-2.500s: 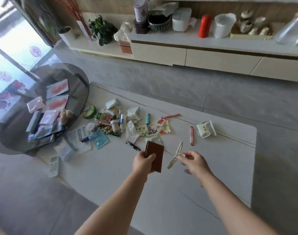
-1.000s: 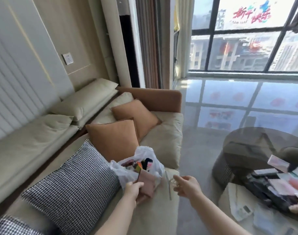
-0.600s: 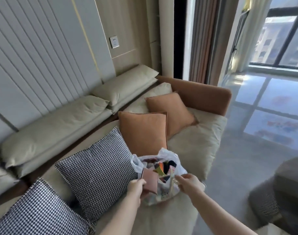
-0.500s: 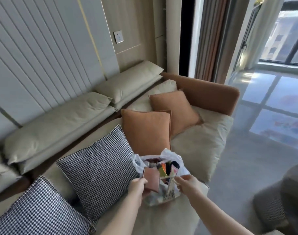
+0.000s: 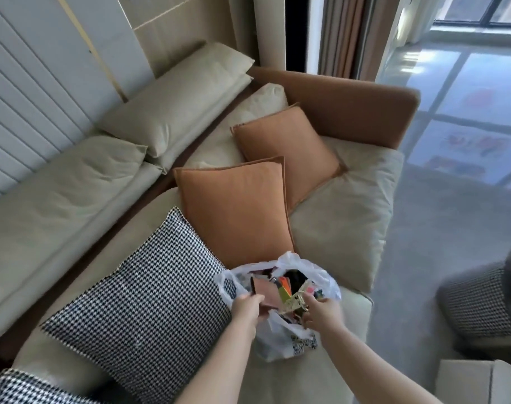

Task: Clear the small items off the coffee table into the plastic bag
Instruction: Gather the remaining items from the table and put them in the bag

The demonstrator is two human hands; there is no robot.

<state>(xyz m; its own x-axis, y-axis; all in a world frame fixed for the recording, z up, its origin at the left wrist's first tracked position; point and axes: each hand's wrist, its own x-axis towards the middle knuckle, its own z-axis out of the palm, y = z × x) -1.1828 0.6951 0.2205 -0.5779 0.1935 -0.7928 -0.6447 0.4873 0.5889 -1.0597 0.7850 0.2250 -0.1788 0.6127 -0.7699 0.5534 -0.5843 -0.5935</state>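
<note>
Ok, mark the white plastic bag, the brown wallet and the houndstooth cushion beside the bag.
White plastic bag point(image 5: 277, 342): head view, lower front wall.
Brown flat wallet point(image 5: 265, 293): head view, its face.
Black-and-white houndstooth cushion point(image 5: 149, 298): head view, centre.

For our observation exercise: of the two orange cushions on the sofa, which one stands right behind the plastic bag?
The nearer orange cushion, leaning beside the houndstooth cushion; the plastic bag sits at its lower corner. The farther orange cushion lies toward the sofa's brown armrest.

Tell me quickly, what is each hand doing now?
Left hand: holding the brown wallet at the plastic bag.
Right hand: holding a blister strip.
</note>
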